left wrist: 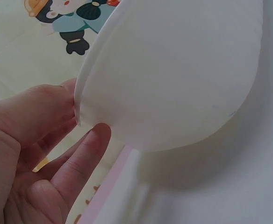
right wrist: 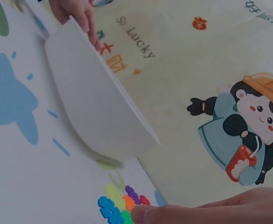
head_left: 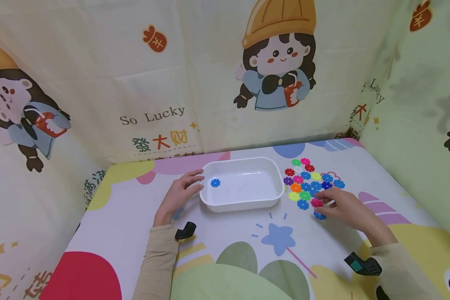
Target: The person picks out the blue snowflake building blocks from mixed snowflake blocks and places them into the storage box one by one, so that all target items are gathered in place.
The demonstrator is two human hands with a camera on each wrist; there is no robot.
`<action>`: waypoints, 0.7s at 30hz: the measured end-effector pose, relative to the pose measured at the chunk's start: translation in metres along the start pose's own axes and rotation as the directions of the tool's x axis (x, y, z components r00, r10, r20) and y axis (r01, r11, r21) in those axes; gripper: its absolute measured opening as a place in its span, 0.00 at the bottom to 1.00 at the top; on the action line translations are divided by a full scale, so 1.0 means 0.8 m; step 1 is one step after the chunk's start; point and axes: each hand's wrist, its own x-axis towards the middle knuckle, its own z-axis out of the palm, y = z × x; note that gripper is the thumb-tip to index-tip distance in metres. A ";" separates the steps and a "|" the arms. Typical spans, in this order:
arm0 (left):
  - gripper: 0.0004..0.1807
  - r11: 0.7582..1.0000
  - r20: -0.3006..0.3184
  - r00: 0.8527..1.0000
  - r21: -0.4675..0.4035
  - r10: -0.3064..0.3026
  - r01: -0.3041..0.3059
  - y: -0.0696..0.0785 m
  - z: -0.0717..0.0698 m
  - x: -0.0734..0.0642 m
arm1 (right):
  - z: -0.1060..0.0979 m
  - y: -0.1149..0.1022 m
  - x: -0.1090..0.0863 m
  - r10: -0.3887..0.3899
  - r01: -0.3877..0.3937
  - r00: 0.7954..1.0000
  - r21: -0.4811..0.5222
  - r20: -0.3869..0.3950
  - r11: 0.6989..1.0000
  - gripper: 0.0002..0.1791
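A white oblong tray point(head_left: 241, 206) stands on the table with one blue notched flower-shaped disc point(head_left: 215, 183) inside. My left hand point(head_left: 180, 192) holds the tray's left end. In the left wrist view, a fingertip point(left wrist: 103, 133) presses the outer wall below the rim while the thumb meets the rim. Right of the tray spread several colourful flower-shaped discs point(head_left: 305, 196). My right hand point(head_left: 346, 208) hovers low over their near side, thumb and forefinger apart, a pink disc point(head_left: 316, 202) showing between the tips. In the right wrist view its thumb point(right wrist: 148, 213) overlaps the discs.
The table wears a cloth point(head_left: 127, 225) printed with pastel shapes, including a blue star wand point(head_left: 279, 238). Behind and beside it hang printed curtains point(head_left: 210, 83), close to the table's far edge. Black wrist devices point(head_left: 363, 266) sit at both sleeves.
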 end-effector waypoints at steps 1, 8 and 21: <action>0.20 1.000 -0.001 1.000 -0.001 -0.003 0.003 0.000 0.000 -0.001 | 0.002 0.001 -0.001 0.005 -0.005 1.000 0.005 0.007 1.000 0.23; 0.20 1.000 -0.007 1.000 -0.009 -0.018 0.018 -0.003 -0.003 -0.002 | 0.010 0.005 -0.007 0.033 -0.032 0.999 -0.017 0.040 0.999 0.24; 0.20 1.000 0.006 1.000 -0.007 0.023 -0.023 -0.005 -0.005 0.001 | 0.016 0.005 -0.010 0.074 -0.071 0.996 -0.045 0.057 0.996 0.24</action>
